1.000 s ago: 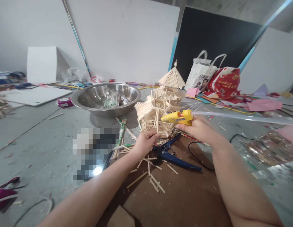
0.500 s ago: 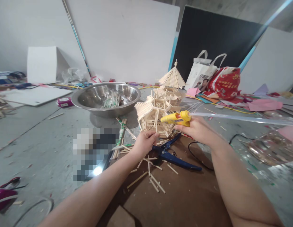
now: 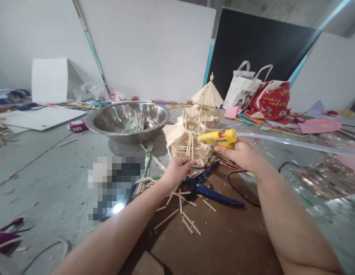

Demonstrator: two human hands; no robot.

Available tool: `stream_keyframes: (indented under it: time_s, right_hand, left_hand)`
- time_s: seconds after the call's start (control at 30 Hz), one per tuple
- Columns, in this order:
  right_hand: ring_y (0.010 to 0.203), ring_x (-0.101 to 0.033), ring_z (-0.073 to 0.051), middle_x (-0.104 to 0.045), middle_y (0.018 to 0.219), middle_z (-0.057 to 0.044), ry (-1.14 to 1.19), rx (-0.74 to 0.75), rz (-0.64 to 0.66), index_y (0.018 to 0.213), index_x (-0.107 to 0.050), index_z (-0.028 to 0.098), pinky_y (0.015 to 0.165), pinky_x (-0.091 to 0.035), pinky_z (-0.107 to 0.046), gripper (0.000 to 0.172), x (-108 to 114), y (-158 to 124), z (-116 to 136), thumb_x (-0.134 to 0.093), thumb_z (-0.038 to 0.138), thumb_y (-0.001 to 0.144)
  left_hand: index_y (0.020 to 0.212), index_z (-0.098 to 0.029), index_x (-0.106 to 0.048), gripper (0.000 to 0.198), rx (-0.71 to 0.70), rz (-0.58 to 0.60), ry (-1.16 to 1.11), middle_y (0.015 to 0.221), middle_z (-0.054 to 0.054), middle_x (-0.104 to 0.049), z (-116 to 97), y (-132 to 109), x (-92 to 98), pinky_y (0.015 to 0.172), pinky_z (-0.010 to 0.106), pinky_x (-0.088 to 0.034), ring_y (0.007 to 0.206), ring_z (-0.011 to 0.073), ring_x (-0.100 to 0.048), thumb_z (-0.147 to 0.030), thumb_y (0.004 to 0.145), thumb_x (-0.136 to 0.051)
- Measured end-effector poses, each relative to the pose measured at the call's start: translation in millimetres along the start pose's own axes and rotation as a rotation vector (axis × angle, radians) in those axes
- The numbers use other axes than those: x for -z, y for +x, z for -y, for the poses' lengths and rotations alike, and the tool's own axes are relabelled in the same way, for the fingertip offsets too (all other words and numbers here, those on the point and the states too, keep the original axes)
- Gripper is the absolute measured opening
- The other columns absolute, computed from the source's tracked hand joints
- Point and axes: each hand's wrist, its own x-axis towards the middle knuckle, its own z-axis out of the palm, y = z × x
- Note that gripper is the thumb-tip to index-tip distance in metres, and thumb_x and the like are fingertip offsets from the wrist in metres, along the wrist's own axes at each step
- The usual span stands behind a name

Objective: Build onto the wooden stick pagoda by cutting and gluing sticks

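Observation:
A pagoda-like model (image 3: 175,139) built of thin wooden sticks stands upright in front of me, its pointed roof on top. My left hand (image 3: 177,170) is at the model's lower front, thumb and fingers pinched on a thin wooden stick (image 3: 192,151) that points up. My right hand (image 3: 237,151) grips a yellow hot glue gun (image 3: 216,137) at the model's right side. Its nozzle points left, close to the upright sticks, and a long clear glue stick (image 3: 280,142) runs out of its back. Below my hands lie blue-handled cutters (image 3: 214,194).
Cut sticks (image 3: 191,221) are scattered on the brown board (image 3: 229,236). A steel basin (image 3: 108,131) holding wrapped sticks stands at the back left. A lit phone (image 3: 118,206) lies left of my forearm. Bags (image 3: 270,100) and coloured paper sit at the back right.
My right hand has drawn the glue gun slightly right and levelled it. My left hand has shifted a little right with the stick.

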Motion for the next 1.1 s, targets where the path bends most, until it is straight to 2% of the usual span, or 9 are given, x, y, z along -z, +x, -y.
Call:
stream_keyframes:
  time_s: [0.33, 0.57, 0.83, 1.1]
  right_hand:
    - [0.056, -0.055, -0.016, -0.062, 0.065, -0.003, -0.026, -0.023, -0.056, 0.085, -0.062, 0.019, 0.054, -0.042, -0.027, 0.036, -6.0, 2.3, -2.9, -0.046, 0.048, 0.072]
    - [0.062, -0.057, -0.018, -0.063, 0.071, -0.004, -0.044, -0.034, -0.07, 0.084, -0.062, 0.018, 0.057, -0.042, -0.027, 0.035, -9.1, 1.7, -1.8, -0.046, 0.047, 0.072]
    - [0.076, -0.058, -0.022, -0.064, 0.082, -0.006, -0.088, -0.041, -0.071, 0.09, -0.061, 0.02, 0.062, -0.043, -0.03, 0.039, -12.7, 2.7, -3.6, -0.043, 0.05, 0.073]
    - [0.078, -0.058, -0.025, -0.064, 0.082, -0.007, -0.11, -0.08, -0.062, 0.091, -0.061, 0.02, 0.062, -0.044, -0.034, 0.041, -16.4, 4.6, -5.7, -0.042, 0.052, 0.072]
  left_hand:
    - [0.065, -0.012, -0.054, 0.02, 0.084, 0.01, -0.242, 0.037, -0.007, -0.038, -0.9, 7.3, 8.4, 0.031, 0.017, -0.015, 0.029, 0.0013, -0.026, -0.032, 0.064, -0.057]
    - [0.063, -0.012, -0.053, 0.019, 0.092, -0.01, -0.333, 0.037, -0.006, -0.039, -4.0, 6.1, 6.0, 0.03, 0.016, -0.014, 0.028, 0.001, -0.027, -0.031, 0.065, -0.057]
    - [0.064, -0.012, -0.051, 0.025, 0.171, -0.032, -0.49, 0.038, -0.006, -0.042, -6.6, 5.6, 2.6, 0.028, 0.016, -0.012, 0.026, 0.0011, -0.029, -0.034, 0.058, -0.063]
    - [0.06, -0.013, -0.05, 0.023, 0.184, -0.029, -0.599, 0.038, -0.007, -0.041, -7.7, 4.4, 0.4, 0.028, 0.016, -0.014, 0.026, 0.0008, -0.028, -0.03, 0.056, -0.065]
